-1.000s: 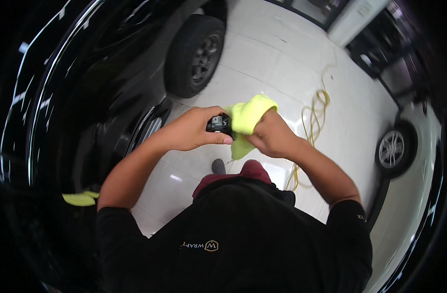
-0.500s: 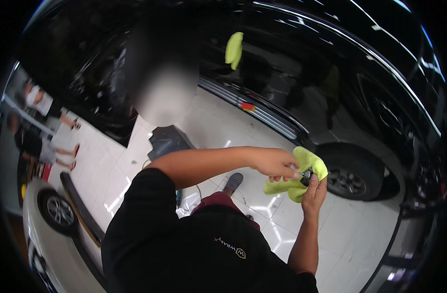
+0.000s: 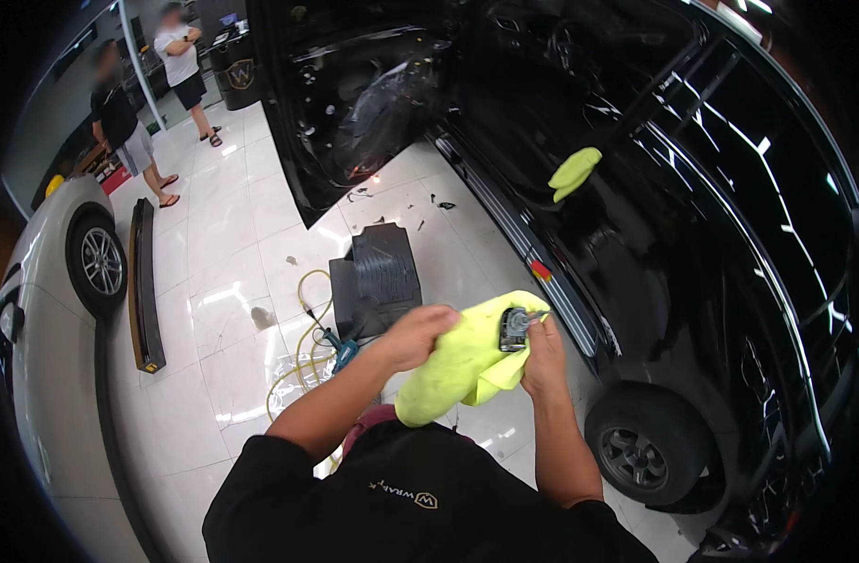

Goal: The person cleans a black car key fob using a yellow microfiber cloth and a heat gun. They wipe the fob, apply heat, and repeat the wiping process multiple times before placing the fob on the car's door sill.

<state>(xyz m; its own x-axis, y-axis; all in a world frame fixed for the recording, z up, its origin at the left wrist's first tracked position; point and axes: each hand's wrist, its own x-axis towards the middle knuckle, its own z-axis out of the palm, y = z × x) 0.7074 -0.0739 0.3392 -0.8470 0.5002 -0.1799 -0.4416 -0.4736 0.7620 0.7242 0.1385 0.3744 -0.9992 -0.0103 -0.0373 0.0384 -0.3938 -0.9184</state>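
Observation:
A yellow-green cloth (image 3: 453, 361) hangs stretched between my hands in front of my chest. My left hand (image 3: 418, 336) is closed on the cloth's left edge. My right hand (image 3: 542, 355) grips a small black and grey mechanical part (image 3: 514, 328) together with the cloth's right end; its thumb and fingers lie beside the part. The cloth sits behind and under the part, whose exact kind I cannot make out. Some of the right fingers are hidden by the cloth.
To the right stands a black car (image 3: 636, 253) with its door (image 3: 354, 103) open; another yellow-green cloth (image 3: 575, 174) lies against its side. A red-yellow object (image 3: 540, 270) rests on the running board. Ahead are a black step (image 3: 383, 281) and hose (image 3: 303, 357). Left: light car (image 3: 59, 357), two people.
My left hand has moved off the part, leftward to the cloth's edge. The cloth is now spread between both hands. My view has turned, showing more of the floor and the open door.

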